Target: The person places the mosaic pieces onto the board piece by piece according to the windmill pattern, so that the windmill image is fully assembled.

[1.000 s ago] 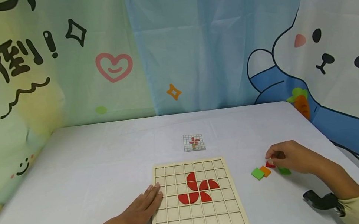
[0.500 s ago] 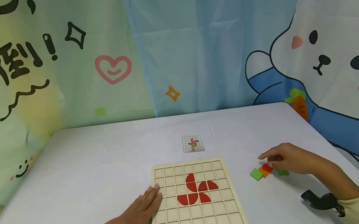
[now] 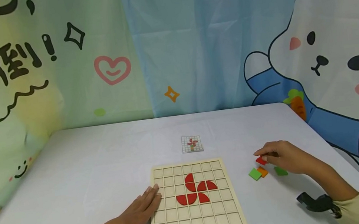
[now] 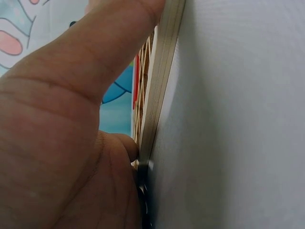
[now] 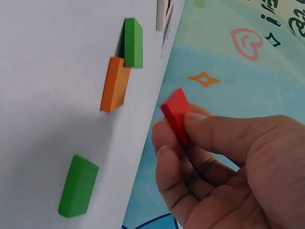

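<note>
My right hand (image 3: 282, 156) pinches a red block (image 5: 177, 114) between thumb and fingers, raised above the tabletop in the right wrist view. Below it lie a light green square block (image 3: 255, 174), an orange block (image 3: 262, 171) touching it, and a darker green block (image 3: 280, 171) a little to the right. My left hand (image 3: 133, 219) rests with straight fingers along the left edge of the wooden grid board (image 3: 198, 223). Several red quarter-round pieces (image 3: 190, 188) sit in the board's upper cells. The left wrist view shows the thumb close along the board's side (image 4: 159, 81).
A small picture card (image 3: 192, 144) with a red pinwheel printed on a grid lies behind the board. The white table (image 3: 89, 168) ends at a patterned curtain (image 3: 188, 43). A black strap-like device (image 3: 316, 202) sits at the right wrist.
My right hand has lifted the red block from beside the orange one, after the index finger straightened over it half a second ago. The left hand stays at the board.
</note>
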A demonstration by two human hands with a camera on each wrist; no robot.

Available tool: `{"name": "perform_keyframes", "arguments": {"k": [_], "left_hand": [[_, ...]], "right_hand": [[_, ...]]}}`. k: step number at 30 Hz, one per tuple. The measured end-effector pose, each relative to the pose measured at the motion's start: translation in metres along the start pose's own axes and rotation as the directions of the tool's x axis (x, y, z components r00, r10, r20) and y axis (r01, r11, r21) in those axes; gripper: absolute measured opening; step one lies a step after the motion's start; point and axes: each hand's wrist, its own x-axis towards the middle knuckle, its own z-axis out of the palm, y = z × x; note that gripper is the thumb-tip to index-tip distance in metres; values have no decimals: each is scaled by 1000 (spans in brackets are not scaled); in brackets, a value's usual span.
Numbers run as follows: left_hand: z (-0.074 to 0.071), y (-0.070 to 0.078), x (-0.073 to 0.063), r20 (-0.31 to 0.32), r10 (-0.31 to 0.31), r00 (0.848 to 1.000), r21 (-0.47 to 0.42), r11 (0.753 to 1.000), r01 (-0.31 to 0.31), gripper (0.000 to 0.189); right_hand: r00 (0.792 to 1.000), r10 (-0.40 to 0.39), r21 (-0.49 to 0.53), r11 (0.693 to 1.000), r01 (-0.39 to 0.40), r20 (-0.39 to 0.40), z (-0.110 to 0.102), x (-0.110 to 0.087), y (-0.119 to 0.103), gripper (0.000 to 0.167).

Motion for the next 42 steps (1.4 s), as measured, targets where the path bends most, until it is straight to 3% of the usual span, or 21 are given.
{"name": "perform_keyframes", "arguments": {"k": [5, 9, 12, 16, 20, 26, 37, 42], "left_hand": [[0, 0, 0, 0, -3, 1000, -10, 1000, 3, 130], [0, -1, 0, 2, -5, 1000, -15, 1000, 5, 130], [1, -1, 0, 2, -9, 1000, -5, 1000, 9, 130], [1, -2, 0, 3, -11, 1000, -2, 1000, 11, 130], [1, -2, 1, 2, -13, 1000, -5, 1000, 13, 130], [1, -2, 1, -1, -6, 1000, -16, 1000, 6, 131], [1, -1, 0, 14, -17, 1000, 1, 1000, 17, 131], [1, -2, 1, 24, -21, 999, 7, 1000, 21, 130]], "right_hand": [[999, -41, 41, 998, 41, -15, 3, 1, -1, 33], [1000, 10, 66, 998, -8, -30, 5, 2, -5, 32], [997, 49, 46, 998, -46, -63, 7, 2, -7, 27], [990, 50, -34, 998, -54, -130, 10, 3, -7, 17], [985, 48, -39, 998, -55, -166, 12, 5, -7, 16], [988, 4, -10, 1000, -6, -157, 14, 6, -10, 26], [991, -7, 20, 1000, 10, -130, 27, 10, -18, 22], [994, -48, 49, 997, 54, -102, 36, 13, -25, 23]]}}
